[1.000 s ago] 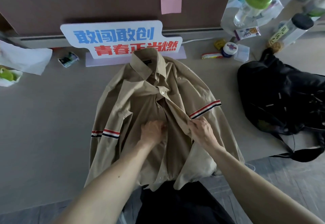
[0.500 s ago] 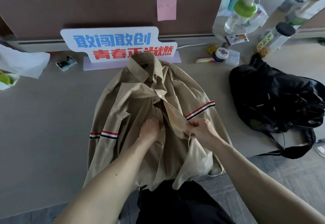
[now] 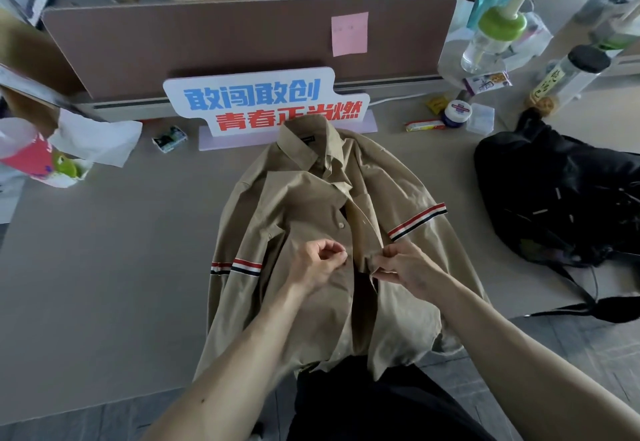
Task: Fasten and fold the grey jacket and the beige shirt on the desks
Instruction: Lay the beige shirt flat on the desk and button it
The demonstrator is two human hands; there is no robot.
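Pinched between the curled thumb and forefinger of the left hand (image 3: 317, 264): the button-side front edge of the beige shirt (image 3: 301, 205). Gripped just opposite, in the bent fingers of the right hand (image 3: 405, 267): the other front edge, bunched, with a narrow dark gap between the two. Open below the one visible button (image 3: 341, 225). Spread front-up on the grey desk (image 3: 104, 250), collar toward the white sign (image 3: 263, 104) with blue and red characters, hem hanging over the near edge. Well to the right, a black bag (image 3: 561, 205).
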